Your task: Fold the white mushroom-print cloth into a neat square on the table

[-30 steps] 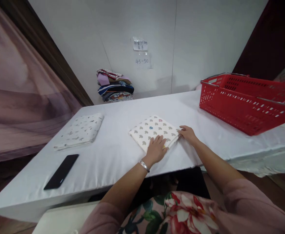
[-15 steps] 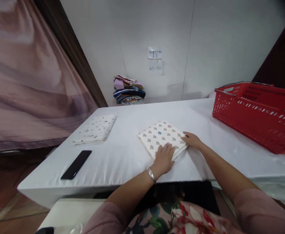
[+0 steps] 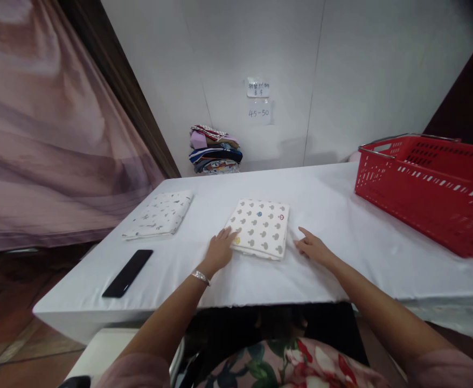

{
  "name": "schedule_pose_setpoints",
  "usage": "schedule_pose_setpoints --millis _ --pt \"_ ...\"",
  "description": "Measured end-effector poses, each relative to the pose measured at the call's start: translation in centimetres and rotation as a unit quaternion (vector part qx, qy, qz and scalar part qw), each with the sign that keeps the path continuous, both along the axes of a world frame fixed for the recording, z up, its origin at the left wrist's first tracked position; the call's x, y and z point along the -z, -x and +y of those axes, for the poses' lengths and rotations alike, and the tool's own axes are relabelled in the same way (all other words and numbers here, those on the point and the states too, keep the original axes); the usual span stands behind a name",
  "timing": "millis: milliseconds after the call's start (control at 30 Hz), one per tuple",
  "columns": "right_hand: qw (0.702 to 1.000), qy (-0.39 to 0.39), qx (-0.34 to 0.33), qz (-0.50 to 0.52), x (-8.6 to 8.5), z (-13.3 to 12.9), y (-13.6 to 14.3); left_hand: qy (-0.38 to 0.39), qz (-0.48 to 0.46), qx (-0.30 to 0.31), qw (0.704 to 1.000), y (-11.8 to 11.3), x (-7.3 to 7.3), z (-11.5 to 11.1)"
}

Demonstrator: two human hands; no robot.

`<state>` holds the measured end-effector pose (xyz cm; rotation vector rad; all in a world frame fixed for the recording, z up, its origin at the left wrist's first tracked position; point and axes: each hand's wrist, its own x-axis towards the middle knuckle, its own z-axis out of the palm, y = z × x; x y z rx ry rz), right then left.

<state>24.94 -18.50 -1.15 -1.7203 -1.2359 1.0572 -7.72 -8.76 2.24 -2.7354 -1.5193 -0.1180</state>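
A folded white cloth [image 3: 259,227] with grey mushroom shapes and a few coloured ones lies on the white-covered table [image 3: 172,285] in front of me. My left hand [image 3: 220,249] rests at the cloth's near left corner, fingers stretched out and touching it. Just off the right side of the cloth is my right hand [image 3: 314,249], its index finger extended and the others loosely bent, holding nothing. A second folded white cloth [image 3: 159,214], with small dark prints, lies farther left.
A black phone [image 3: 127,273] lies near the table's front left. The red plastic basket [image 3: 418,199] stands at the right. Behind the table's far edge is a pile of folded fabrics [image 3: 214,151], beneath paper signs [image 3: 258,101] on the wall. A pink curtain [image 3: 58,124] hangs at left.
The mushroom-print cloth has been turned so its edges lie squarer to me. My left hand has moved left to its near corner; my right hand has come off the cloth.
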Motion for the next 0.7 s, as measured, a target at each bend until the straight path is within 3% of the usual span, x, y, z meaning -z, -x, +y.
schedule_pose_setpoints --millis 133,300,533,700 --pt "0.996 -0.031 0.067 0.045 0.3 3.1 -1.3 -0.041 -0.025 0.027 0.998 -1.6 0.4 -1.7" --pt "0.992 -0.045 0.111 -0.034 0.3 8.2 -1.8 -0.089 -0.029 0.097 0.991 -2.7 2.0 -2.3" --pt "0.987 -0.059 0.093 -0.119 -0.9 14.7 -2.6 -0.141 -0.044 0.118 0.982 -2.0 4.2 -1.3" --pt "0.980 -0.026 0.048 -0.193 -1.2 16.3 -2.9 -0.122 -0.029 0.107 0.986 -0.3 3.6 1.5"
